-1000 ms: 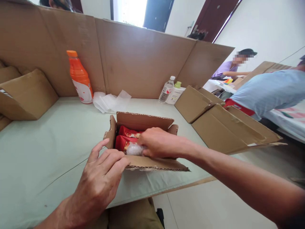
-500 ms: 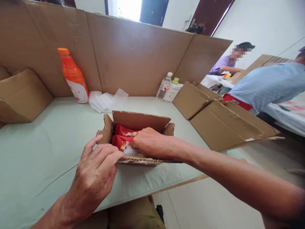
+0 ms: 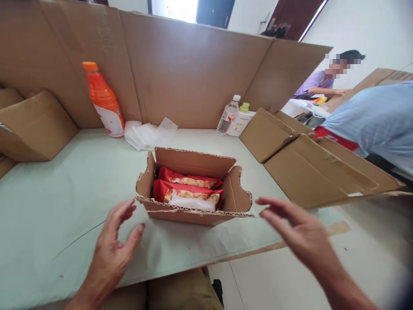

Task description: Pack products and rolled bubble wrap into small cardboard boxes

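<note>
Nothing's gripped: left hand (image 3: 112, 245) and right hand (image 3: 301, 232) are held spread by the near corners of the cardboard box (image 3: 190, 218), left contact hard to call. Red snack bags (image 3: 183, 187) are tucked inside; loading looks about done, so a two-sided hold would be needed next.

Two bare forearms (image 3: 345, 282), bare slender fingers (image 3: 116, 215), olive-brown cloth trousers (image 3: 183, 288)
</note>
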